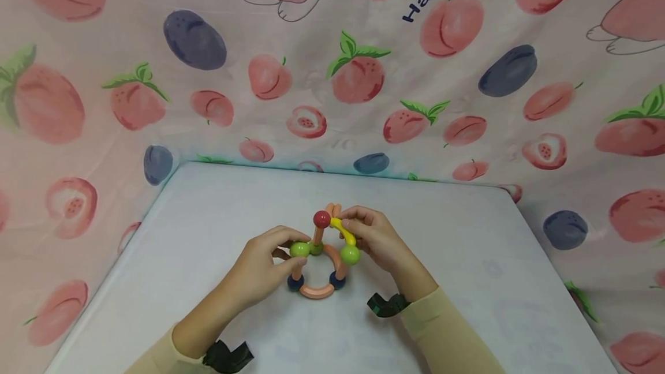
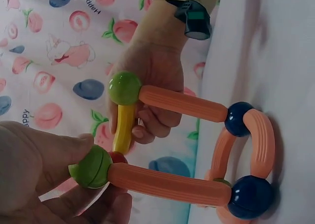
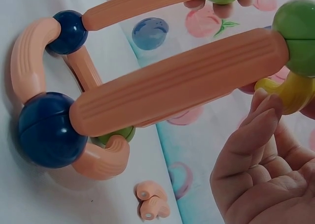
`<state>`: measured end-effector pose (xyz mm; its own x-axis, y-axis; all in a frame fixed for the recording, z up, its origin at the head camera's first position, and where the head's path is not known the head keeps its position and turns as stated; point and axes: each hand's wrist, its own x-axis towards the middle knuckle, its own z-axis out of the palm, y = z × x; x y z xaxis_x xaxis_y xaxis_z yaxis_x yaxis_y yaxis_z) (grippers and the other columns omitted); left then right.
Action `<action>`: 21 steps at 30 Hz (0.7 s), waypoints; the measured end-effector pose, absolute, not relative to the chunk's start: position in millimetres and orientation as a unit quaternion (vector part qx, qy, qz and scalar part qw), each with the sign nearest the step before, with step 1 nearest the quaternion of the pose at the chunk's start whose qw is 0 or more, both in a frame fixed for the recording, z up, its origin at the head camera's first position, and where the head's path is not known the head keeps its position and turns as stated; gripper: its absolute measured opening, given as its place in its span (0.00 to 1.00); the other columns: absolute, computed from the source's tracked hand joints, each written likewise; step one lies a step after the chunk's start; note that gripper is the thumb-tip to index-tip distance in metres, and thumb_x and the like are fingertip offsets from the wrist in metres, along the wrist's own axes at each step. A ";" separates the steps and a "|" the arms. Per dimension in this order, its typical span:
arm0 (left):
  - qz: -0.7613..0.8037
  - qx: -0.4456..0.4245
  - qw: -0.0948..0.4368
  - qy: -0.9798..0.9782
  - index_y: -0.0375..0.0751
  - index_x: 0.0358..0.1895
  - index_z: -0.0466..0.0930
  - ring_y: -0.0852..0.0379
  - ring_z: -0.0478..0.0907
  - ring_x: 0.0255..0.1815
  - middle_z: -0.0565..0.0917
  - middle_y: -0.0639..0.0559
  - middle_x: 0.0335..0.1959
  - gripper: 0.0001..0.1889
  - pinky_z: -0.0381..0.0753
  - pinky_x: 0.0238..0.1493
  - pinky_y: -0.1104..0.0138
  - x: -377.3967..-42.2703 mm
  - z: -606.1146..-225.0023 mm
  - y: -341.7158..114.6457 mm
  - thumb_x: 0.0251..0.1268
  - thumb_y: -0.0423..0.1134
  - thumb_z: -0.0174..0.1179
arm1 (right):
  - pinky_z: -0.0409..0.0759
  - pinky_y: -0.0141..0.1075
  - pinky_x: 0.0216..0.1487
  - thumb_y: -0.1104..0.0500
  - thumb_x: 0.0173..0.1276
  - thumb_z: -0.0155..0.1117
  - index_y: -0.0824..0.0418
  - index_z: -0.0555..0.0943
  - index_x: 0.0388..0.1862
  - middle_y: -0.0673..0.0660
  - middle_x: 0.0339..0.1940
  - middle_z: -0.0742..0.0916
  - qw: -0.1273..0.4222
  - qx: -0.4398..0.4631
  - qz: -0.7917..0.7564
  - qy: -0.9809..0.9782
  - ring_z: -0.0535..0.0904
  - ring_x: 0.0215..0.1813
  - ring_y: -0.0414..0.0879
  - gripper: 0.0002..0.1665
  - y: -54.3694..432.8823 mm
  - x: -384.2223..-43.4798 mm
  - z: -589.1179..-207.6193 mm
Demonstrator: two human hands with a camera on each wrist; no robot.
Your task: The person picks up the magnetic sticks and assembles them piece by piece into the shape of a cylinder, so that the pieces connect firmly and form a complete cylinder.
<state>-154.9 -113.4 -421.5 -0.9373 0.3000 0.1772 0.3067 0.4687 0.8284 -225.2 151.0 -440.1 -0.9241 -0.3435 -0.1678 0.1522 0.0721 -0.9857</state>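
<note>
A magnetic ball-and-stick frame stands on the white table. Its ring of curved orange sticks joins at dark blue balls and a green one at the back. Orange rods rise from the ring, topped by green balls at left and right and a red ball at the back. My left hand pinches the left upper green ball between thumb and fingers. With thumb and fingertips, my right hand pinches a curved yellow stick, which spans from the red ball to the right green ball.
Loose curved orange sticks lie on the table behind the frame. A fruit-print cloth hangs beyond the table's back edge and along its sides. Black wrist devices sit at both sleeve cuffs.
</note>
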 end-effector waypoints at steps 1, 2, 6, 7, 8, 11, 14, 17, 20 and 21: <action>-0.483 -0.175 0.003 -0.858 0.52 0.58 0.87 0.59 0.85 0.51 0.88 0.60 0.50 0.20 0.90 0.53 0.64 -154.6 -422.0 -113.1 0.66 0.33 0.76 | 0.84 0.28 0.41 0.55 0.82 0.62 0.65 0.82 0.60 0.57 0.49 0.87 0.183 -0.068 -0.678 0.709 0.82 0.46 0.53 0.17 151.1 -225.1 -440.2; -0.483 -0.172 0.002 -0.859 0.52 0.60 0.86 0.59 0.85 0.52 0.88 0.59 0.51 0.21 0.90 0.53 0.63 -154.3 -422.5 -112.7 0.65 0.32 0.76 | 0.84 0.28 0.41 0.55 0.82 0.62 0.65 0.82 0.60 0.57 0.49 0.87 0.183 -0.069 -0.677 0.709 0.82 0.46 0.52 0.17 151.3 -224.9 -440.3; -0.486 -0.145 -0.004 -0.862 0.49 0.65 0.83 0.59 0.85 0.54 0.89 0.56 0.52 0.27 0.89 0.54 0.63 -153.5 -425.7 -110.9 0.63 0.31 0.77 | 0.84 0.28 0.41 0.54 0.82 0.61 0.65 0.82 0.60 0.58 0.50 0.87 0.181 -0.075 -0.675 0.711 0.83 0.46 0.52 0.18 152.1 -224.6 -440.3; -0.486 -0.137 -0.006 -0.863 0.49 0.65 0.83 0.60 0.86 0.53 0.90 0.56 0.51 0.28 0.89 0.54 0.63 -153.4 -427.0 -110.4 0.62 0.30 0.77 | 0.84 0.28 0.41 0.54 0.82 0.61 0.65 0.82 0.60 0.58 0.50 0.87 0.180 -0.076 -0.674 0.712 0.83 0.46 0.52 0.18 152.3 -224.7 -440.4; -0.488 -0.128 -0.009 -0.863 0.49 0.65 0.82 0.60 0.86 0.53 0.90 0.57 0.50 0.28 0.89 0.54 0.63 -153.4 -428.6 -109.9 0.62 0.30 0.78 | 0.84 0.28 0.41 0.53 0.83 0.61 0.65 0.81 0.60 0.58 0.49 0.87 0.179 -0.076 -0.673 0.713 0.83 0.46 0.53 0.18 152.4 -224.9 -440.5; -0.495 -0.107 -0.022 -0.862 0.51 0.61 0.84 0.62 0.85 0.51 0.90 0.58 0.46 0.24 0.89 0.55 0.61 -153.1 -434.8 -109.1 0.62 0.30 0.77 | 0.85 0.30 0.43 0.50 0.85 0.57 0.64 0.81 0.61 0.57 0.48 0.87 0.176 -0.061 -0.667 0.722 0.83 0.47 0.53 0.21 152.6 -226.3 -441.6; -0.501 -0.093 -0.035 -0.860 0.52 0.54 0.87 0.63 0.85 0.49 0.90 0.60 0.42 0.19 0.88 0.56 0.58 -152.6 -443.2 -108.7 0.63 0.30 0.77 | 0.85 0.32 0.44 0.47 0.87 0.52 0.64 0.81 0.63 0.56 0.46 0.87 0.170 -0.033 -0.661 0.730 0.83 0.44 0.51 0.24 152.1 -229.5 -444.7; -0.499 -0.084 -0.038 -0.862 0.52 0.49 0.89 0.63 0.84 0.47 0.89 0.61 0.39 0.15 0.88 0.55 0.58 -151.8 -452.3 -108.8 0.63 0.30 0.76 | 0.85 0.34 0.45 0.50 0.86 0.52 0.64 0.82 0.65 0.55 0.46 0.88 0.162 -0.010 -0.655 0.738 0.81 0.42 0.49 0.23 151.9 -234.1 -450.9; -0.493 -0.077 -0.038 -0.866 0.52 0.46 0.89 0.63 0.84 0.47 0.89 0.61 0.38 0.13 0.88 0.53 0.60 -151.0 -460.8 -108.7 0.63 0.31 0.76 | 0.84 0.34 0.46 0.55 0.82 0.56 0.62 0.83 0.64 0.55 0.49 0.88 0.153 -0.004 -0.638 0.755 0.81 0.45 0.48 0.19 152.2 -239.0 -459.8; -0.491 -0.075 -0.038 -0.867 0.52 0.46 0.89 0.63 0.84 0.47 0.89 0.61 0.39 0.13 0.87 0.52 0.61 -151.2 -463.8 -108.4 0.63 0.31 0.76 | 0.84 0.34 0.46 0.57 0.81 0.58 0.61 0.83 0.63 0.55 0.51 0.88 0.152 -0.007 -0.631 0.760 0.81 0.46 0.48 0.18 152.5 -240.5 -463.6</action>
<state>-151.2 -108.4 -463.8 -0.9860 0.1668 0.0082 0.0929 0.5072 0.8568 -240.5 152.5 -463.6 -0.9535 -0.2034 -0.2225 0.1813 0.2028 -0.9623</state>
